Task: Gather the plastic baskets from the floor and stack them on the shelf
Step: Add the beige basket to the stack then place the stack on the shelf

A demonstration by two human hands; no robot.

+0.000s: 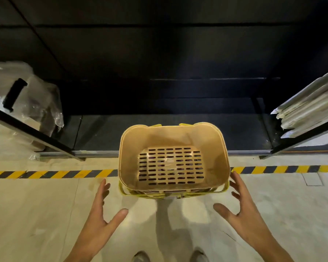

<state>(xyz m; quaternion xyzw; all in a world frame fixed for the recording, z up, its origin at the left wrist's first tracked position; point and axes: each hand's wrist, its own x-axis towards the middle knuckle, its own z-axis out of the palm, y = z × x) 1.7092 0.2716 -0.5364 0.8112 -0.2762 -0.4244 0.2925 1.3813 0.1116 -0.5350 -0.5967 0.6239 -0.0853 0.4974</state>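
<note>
Your left hand [100, 210] and right hand [242, 207] were spread open with straight fingers, one on each side of the tan basket [133, 148] at the centre of the frame, gripping nothing. It sat nested in a yellow basket [225, 188], across the striped floor tape [64, 173], just before the dark shelf [102, 133].

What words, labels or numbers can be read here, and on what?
None can be read. The tan basket shows no print; the floor tape bears only yellow and black stripes; the plastic-wrapped goods at left and flat packs at right show no legible label.
</note>
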